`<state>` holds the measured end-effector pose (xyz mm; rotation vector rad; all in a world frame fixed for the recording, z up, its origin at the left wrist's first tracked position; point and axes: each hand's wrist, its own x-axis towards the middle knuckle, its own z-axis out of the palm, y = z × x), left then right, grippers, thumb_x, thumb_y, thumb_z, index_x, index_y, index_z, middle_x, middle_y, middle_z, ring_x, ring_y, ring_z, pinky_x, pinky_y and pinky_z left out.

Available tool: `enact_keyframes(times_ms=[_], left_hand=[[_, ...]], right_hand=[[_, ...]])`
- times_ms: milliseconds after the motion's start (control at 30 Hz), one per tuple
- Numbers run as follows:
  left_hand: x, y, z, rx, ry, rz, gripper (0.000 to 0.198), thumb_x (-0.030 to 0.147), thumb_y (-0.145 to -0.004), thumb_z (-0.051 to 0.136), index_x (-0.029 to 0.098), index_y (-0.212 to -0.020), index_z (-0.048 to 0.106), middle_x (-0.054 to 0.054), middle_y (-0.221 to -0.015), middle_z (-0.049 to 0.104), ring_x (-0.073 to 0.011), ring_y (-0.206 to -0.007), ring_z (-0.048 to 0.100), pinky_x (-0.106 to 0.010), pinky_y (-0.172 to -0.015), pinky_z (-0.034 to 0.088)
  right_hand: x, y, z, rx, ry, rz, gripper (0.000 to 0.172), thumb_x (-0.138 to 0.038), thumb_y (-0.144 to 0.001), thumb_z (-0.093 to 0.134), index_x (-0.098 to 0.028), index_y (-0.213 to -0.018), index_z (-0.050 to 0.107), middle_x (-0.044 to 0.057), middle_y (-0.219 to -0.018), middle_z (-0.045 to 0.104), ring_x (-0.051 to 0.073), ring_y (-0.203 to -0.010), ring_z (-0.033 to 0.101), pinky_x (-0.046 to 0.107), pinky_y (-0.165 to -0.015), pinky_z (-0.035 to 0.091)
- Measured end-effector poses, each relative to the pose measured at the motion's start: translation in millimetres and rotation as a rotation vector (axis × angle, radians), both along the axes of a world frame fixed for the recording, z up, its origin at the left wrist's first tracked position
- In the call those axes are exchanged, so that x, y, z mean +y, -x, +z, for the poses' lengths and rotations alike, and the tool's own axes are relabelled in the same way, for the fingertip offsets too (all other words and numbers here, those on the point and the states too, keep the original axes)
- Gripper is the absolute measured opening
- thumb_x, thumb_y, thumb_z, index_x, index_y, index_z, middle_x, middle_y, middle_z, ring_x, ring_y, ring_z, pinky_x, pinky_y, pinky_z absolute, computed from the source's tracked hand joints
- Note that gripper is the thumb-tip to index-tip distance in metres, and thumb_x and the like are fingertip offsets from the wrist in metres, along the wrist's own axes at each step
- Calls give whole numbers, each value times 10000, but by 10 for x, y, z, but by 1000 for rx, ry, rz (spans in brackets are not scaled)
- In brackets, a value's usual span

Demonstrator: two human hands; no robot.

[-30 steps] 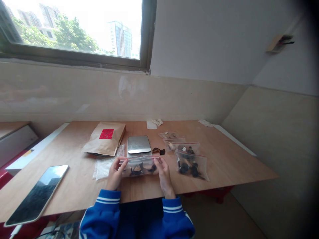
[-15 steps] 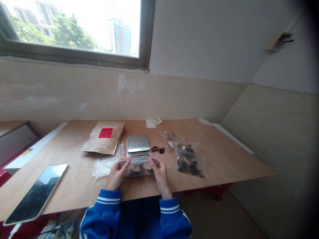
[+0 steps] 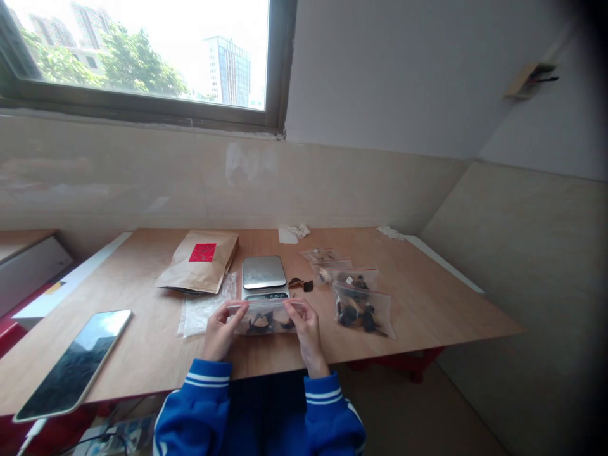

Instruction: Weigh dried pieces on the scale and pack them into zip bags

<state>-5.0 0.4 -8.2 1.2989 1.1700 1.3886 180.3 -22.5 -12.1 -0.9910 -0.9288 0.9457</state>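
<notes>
Between both hands I hold a clear zip-lock bag (image 3: 266,322) with dark, curled dried pieces inside. My left hand (image 3: 224,329) pinches its left top corner, and my right hand (image 3: 304,329) pinches the right top corner. Just beyond the bag lies a digital scale (image 3: 264,272) with a bare steel plate; part of its display shows above the bag's edge. Right of the scale, loose dark dried pieces (image 3: 301,284) rest on the table. Under and beside my left hand are empty clear plastic bags (image 3: 202,313).
Several filled zip-lock bags (image 3: 363,313) lie at right. A brown paper pouch (image 3: 199,263) with a red label lies at back left. A phone (image 3: 76,364) with a cable sits at the left front edge. Crumpled tissues (image 3: 297,233) lie along the wooden table's (image 3: 441,304) back.
The bag's top edge sits slightly lower against the scale, so the display now shows. Both hands keep their pinch on the bag. The view has shifted a little.
</notes>
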Motion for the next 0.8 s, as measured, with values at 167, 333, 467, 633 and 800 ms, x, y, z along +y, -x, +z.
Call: enact_keyframes(times_ms=[167, 333, 467, 633, 800], left_hand=[[-14, -24, 5, -81, 37, -63, 330, 419, -672, 719, 149, -853, 668, -48, -844, 687, -189, -817, 642, -287, -738, 521], [-41, -58, 44, -54, 51, -91, 316, 391, -636, 752, 148, -828, 688, -60, -856, 695, -210, -853, 647, -303, -766, 525], [-62, -60, 64, -57, 73, -69, 299, 387, -647, 746, 141, -806, 687, -53, -814, 698, -196, -800, 653, -293, -745, 525], [-101, -81, 136, -6, 55, -45, 299, 401, -656, 735, 145, -803, 690, -52, -798, 701, -201, -795, 655, -296, -734, 531], [-124, -103, 172, 43, 37, -34, 282, 395, -661, 730, 149, -795, 699, -51, -805, 702, -194, -786, 655, -279, -717, 530]], right_hand=[[-29, -32, -3, 12, 11, 96, 253, -402, -754, 664, -188, -890, 653, 40, -872, 703, 202, -849, 650, 322, -794, 512], [-59, -64, 36, 8, -9, 187, 288, -417, -764, 652, -193, -944, 676, 48, -972, 705, 218, -945, 648, 335, -856, 504], [-56, -52, 21, -18, -7, 210, 285, -418, -774, 645, -182, -928, 684, 57, -930, 715, 220, -892, 664, 340, -813, 528], [-28, -18, -20, -68, -31, 154, 284, -408, -729, 690, -174, -889, 697, 66, -880, 721, 224, -859, 668, 346, -783, 541], [-31, -25, 24, -101, -59, 121, 247, -407, -722, 697, -173, -801, 682, 33, -785, 696, 190, -760, 655, 314, -728, 544]])
